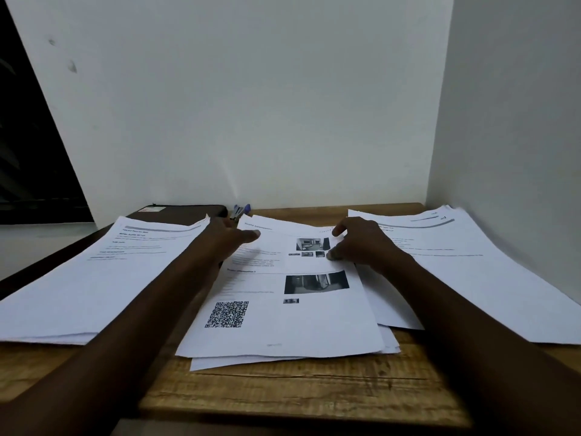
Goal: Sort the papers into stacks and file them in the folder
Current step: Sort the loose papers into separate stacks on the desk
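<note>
Three stacks of printed white paper lie on the wooden desk point(298, 391). The middle stack point(283, 313) shows photos and a QR code on its top sheet. My left hand point(232, 239) holds that stack's upper left edge, thumb on top of the sheet. My right hand point(358, 243) rests on the upper right of the top sheet, thumb and forefinger curled at its edge. A left stack point(94, 278) and a right stack point(471, 272) lie to either side. The dark folder point(179, 212) sits at the back left, partly under the left stack.
Two pens with blue caps point(240, 211) lie against the back wall between the folder and the middle stack. White walls close off the desk behind and on the right. The desk's front edge is close to me.
</note>
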Demonstrator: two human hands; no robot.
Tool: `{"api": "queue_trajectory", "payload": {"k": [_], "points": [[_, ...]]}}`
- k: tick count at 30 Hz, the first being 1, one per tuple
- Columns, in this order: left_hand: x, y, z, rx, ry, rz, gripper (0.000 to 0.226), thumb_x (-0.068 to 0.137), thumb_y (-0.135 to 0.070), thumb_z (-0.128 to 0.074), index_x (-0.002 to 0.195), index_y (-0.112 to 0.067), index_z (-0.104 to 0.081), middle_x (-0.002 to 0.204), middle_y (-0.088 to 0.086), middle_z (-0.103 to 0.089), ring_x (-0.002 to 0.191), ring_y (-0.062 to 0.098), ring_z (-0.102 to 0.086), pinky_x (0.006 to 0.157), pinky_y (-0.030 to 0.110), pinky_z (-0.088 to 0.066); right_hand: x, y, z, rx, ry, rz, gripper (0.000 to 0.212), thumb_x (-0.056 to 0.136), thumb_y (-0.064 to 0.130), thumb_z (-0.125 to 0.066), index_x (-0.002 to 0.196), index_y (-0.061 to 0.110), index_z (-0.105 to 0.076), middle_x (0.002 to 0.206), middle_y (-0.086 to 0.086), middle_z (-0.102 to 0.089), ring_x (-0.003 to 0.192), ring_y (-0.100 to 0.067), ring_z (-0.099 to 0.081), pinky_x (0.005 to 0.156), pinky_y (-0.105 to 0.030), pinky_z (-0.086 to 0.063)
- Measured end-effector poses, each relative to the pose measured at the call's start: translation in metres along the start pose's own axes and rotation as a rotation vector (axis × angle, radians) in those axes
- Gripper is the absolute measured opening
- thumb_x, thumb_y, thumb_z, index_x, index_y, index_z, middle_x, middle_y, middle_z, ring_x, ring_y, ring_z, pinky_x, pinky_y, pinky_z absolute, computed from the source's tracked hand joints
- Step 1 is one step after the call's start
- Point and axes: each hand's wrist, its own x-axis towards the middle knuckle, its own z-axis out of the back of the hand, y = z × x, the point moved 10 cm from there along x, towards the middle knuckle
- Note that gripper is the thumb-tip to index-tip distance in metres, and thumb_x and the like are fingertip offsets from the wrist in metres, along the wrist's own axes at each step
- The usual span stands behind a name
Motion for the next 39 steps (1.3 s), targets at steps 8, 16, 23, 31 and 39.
{"api": "queue_trajectory", "payload": {"k": [8, 16, 23, 31, 39], "points": [[0.004, 0.011, 0.012, -0.112, -0.017, 0.265, 0.028, 0.091, -0.023, -0.068, 0.112, -0.013, -0.053, 0.111, 0.013, -0.047, 0.073, 0.027, -0.056, 0.074, 0.039, -0.049, 0.0, -0.002, 0.001, 0.009, -0.002, -0.007, 0.047, 0.077, 0.013, -0.079, 0.121, 0.004, -0.062, 0.124, -0.014, -0.059, 0.109, -0.024, -0.056, 0.082, -0.03, -0.048], [0.008, 0.025, 0.017, -0.252, -0.006, 0.327, 0.03, 0.09, -0.016, -0.068, 0.117, -0.006, -0.06, 0.099, 0.015, -0.068, 0.079, 0.028, -0.064, 0.088, 0.045, -0.053, -0.001, -0.004, -0.001, 0.043, 0.018, -0.017, 0.046, 0.078, 0.013, -0.079, 0.12, 0.006, -0.062, 0.125, -0.011, -0.057, 0.117, -0.022, -0.052, 0.086, -0.028, -0.047], [0.002, 0.032, -0.02, -0.243, 0.225, 0.347, 0.032, 0.093, -0.002, -0.06, 0.124, -0.011, -0.06, 0.116, 0.019, -0.071, 0.106, 0.037, -0.068, 0.085, 0.055, -0.057, 0.002, -0.006, -0.002, 0.043, 0.027, -0.006, 0.051, 0.077, 0.014, -0.08, 0.124, 0.007, -0.06, 0.128, -0.009, -0.057, 0.121, -0.023, -0.05, 0.087, -0.025, -0.042], [0.006, -0.004, 0.043, -0.137, 0.02, 0.048, 0.035, 0.092, 0.008, -0.054, 0.126, 0.0, -0.056, 0.119, 0.023, -0.066, 0.086, 0.032, -0.067, 0.066, 0.039, -0.06, 0.01, -0.014, 0.037, 0.35, -0.237, 0.017, 0.086, 0.077, 0.048, -0.077, 0.144, 0.014, -0.035, 0.142, -0.012, -0.047, 0.128, -0.026, -0.048, 0.1, -0.033, -0.041], [-0.028, -0.068, 0.081, -0.402, -0.03, -0.258, 0.035, 0.089, 0.004, -0.059, 0.122, -0.008, -0.059, 0.108, 0.012, -0.074, 0.082, 0.023, -0.074, 0.064, 0.034, -0.06, -0.017, 0.069, -0.022, 1.078, 0.337, 0.208, 0.038, 0.092, 0.023, -0.063, 0.125, 0.004, -0.061, 0.12, -0.01, -0.069, 0.112, -0.026, -0.065, 0.099, -0.039, -0.05]]}}
